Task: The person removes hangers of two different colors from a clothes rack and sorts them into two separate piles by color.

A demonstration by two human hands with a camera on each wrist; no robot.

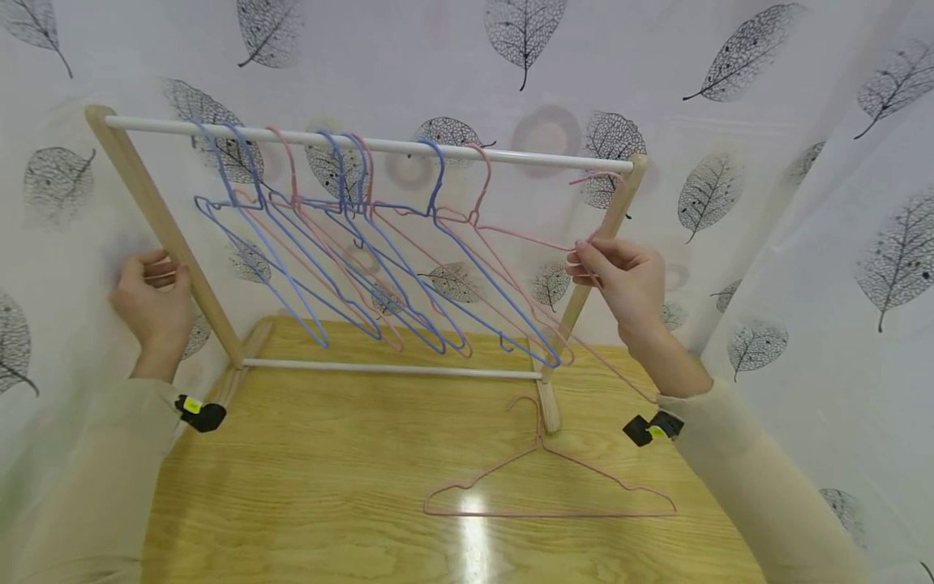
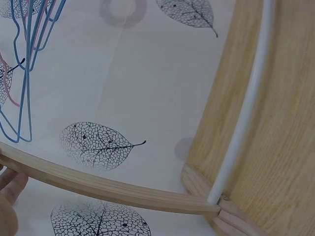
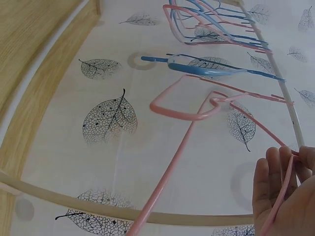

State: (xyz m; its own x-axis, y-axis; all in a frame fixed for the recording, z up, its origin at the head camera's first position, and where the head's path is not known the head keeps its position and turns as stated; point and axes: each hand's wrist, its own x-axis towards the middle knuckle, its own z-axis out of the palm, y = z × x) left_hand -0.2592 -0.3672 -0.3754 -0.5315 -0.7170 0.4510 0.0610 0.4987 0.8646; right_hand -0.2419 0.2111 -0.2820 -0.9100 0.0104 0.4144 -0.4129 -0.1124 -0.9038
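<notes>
My right hand (image 1: 620,280) pinches a pink hanger (image 3: 162,184) between thumb and fingers near its neck. The hanger's hook overlaps the right end of the white rail (image 1: 540,158) in the head view. At the other side, my left hand (image 1: 155,304) is by the left wooden post (image 1: 156,215), fingers loosely bent and fingertips right at the wood. From the rail hang several blue hangers (image 1: 440,174) and pink hangers (image 1: 485,174), mostly toward the left and middle.
One more pink hanger (image 1: 550,514) lies flat on the wooden table (image 1: 306,487), in front of the rack's right foot (image 1: 549,405). A white lower bar (image 1: 394,369) joins the feet. Behind the rack hangs a leaf-patterned curtain (image 1: 409,49).
</notes>
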